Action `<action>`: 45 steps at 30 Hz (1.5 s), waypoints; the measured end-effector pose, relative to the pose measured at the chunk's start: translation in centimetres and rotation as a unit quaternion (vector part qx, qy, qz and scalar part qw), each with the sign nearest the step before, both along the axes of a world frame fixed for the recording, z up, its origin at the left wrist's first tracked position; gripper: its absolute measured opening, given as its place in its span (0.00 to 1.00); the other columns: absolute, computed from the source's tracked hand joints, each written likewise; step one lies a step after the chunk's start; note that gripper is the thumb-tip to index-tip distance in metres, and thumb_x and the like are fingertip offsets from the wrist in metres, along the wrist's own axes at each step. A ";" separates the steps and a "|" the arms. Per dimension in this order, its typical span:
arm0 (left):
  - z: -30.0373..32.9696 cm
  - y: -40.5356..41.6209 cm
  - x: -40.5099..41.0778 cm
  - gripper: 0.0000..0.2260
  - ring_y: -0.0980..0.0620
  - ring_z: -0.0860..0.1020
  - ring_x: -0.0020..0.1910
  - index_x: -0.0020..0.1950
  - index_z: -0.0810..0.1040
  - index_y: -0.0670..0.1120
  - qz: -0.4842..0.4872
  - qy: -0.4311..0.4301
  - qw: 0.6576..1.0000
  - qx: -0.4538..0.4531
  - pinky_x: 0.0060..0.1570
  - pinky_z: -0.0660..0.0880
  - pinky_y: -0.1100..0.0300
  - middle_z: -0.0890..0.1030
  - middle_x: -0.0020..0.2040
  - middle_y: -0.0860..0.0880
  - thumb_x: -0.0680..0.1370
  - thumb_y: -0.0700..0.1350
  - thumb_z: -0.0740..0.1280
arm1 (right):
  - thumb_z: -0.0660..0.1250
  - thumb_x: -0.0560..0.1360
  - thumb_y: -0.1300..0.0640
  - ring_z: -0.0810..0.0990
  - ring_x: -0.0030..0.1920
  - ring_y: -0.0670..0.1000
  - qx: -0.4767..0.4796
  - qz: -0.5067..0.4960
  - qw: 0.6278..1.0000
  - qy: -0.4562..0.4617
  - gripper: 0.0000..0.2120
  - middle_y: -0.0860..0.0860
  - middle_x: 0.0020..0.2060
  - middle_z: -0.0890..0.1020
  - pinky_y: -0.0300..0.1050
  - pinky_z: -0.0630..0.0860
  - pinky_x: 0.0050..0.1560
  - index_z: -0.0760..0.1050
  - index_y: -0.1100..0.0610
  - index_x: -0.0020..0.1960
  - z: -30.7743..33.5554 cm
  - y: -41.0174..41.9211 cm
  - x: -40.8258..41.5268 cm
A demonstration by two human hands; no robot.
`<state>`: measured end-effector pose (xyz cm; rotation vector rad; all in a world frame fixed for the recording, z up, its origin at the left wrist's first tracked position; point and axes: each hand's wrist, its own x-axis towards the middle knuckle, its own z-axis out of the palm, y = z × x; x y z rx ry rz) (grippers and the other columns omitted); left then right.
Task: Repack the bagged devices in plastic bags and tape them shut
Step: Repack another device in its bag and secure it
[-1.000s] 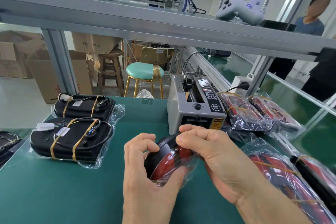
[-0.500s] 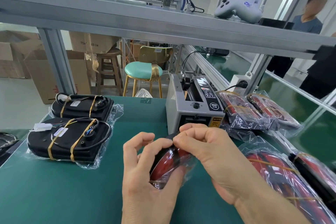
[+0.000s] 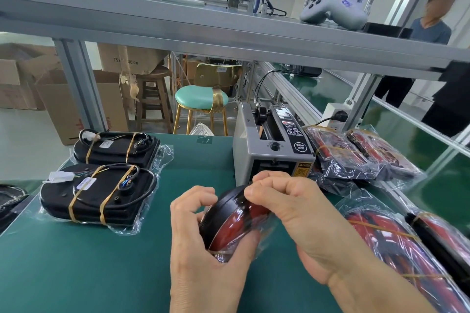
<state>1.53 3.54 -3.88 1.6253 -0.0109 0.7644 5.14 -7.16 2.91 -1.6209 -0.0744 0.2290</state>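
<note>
At lower centre of the frame, the left hand [image 3: 203,244] cups a round black-and-red device in a clear plastic bag [image 3: 234,226], while the right hand [image 3: 292,211] pinches the bag's flap at its top edge. Judged step: folding shut; next, tape from the grey tape dispenser [image 3: 272,150] behind.

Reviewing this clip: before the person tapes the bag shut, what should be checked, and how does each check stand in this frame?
1. Device held firmly: ok. The left hand grips the red and black device from below and the side.
2. Bag around the device: ok. Clear plastic bag covers its lower end.
3. Flap held down: ok. The right hand pinches at the top edge.
4. Tape piece on hand: cannot tell, the fingers hide it.
5. Tape dispenser within reach: ok, right behind the hands.
6. Free mat to set it down: ok, bare space in front of the finished bagged devices.
</note>
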 end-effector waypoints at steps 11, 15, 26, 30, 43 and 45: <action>0.1 0.5 0.2 0.23 0.48 0.76 0.54 0.53 0.70 0.60 0.014 -0.052 0.995 0.084 0.45 0.78 0.59 0.72 0.57 0.57 0.61 0.54 0.73 | 0.72 0.69 0.58 0.78 0.46 0.41 0.024 0.010 0.999 0.026 0.07 0.48 0.52 0.78 0.28 0.71 0.38 0.83 0.61 0.35 0.1 0.1 0.1; 0.1 0.5 0.3 0.21 0.55 0.75 0.53 0.53 0.72 0.59 0.009 -0.066 0.994 0.089 0.43 0.74 0.72 0.71 0.56 0.57 0.62 0.53 0.72 | 0.72 0.68 0.60 0.77 0.42 0.38 0.012 -0.004 1.000 0.000 0.07 0.49 0.51 0.78 0.25 0.70 0.34 0.82 0.62 0.32 -0.1 0.2 0.1; -0.2 0.5 0.4 0.21 0.67 0.74 0.50 0.49 0.76 0.56 0.018 -0.080 0.986 0.143 0.44 0.71 0.78 0.72 0.54 0.46 0.59 0.42 0.75 | 0.73 0.68 0.60 0.78 0.42 0.38 -0.045 -0.032 0.995 -0.084 0.09 0.45 0.44 0.79 0.26 0.71 0.37 0.82 0.55 0.29 -0.6 0.5 0.1; 0.0 0.6 0.4 0.20 0.68 0.73 0.50 0.48 0.76 0.55 0.024 -0.085 0.983 0.162 0.44 0.71 0.78 0.72 0.53 0.44 0.59 0.43 0.76 | 0.74 0.66 0.59 0.79 0.44 0.43 -0.103 -0.066 0.985 -0.121 0.05 0.43 0.42 0.79 0.36 0.72 0.43 0.82 0.54 0.31 -1.1 0.7 0.2; -0.4 0.8 0.4 0.19 0.60 0.75 0.52 0.50 0.76 0.52 0.042 -0.089 0.985 0.140 0.47 0.70 0.76 0.74 0.52 0.53 0.61 0.47 0.75 | 0.71 0.71 0.56 0.78 0.40 0.43 -0.043 -0.072 0.994 -0.062 0.02 0.44 0.39 0.82 0.38 0.74 0.42 0.79 0.50 0.44 -2.6 0.3 1.3; -0.5 0.9 0.5 0.24 0.62 0.74 0.52 0.54 0.76 0.54 0.038 -0.075 0.984 0.155 0.48 0.69 0.78 0.73 0.53 0.52 0.59 0.45 0.76 | 0.67 0.75 0.58 0.78 0.38 0.43 -0.001 -0.075 0.996 -0.050 0.03 0.45 0.37 0.82 0.34 0.73 0.38 0.79 0.52 0.43 -3.1 -0.3 1.3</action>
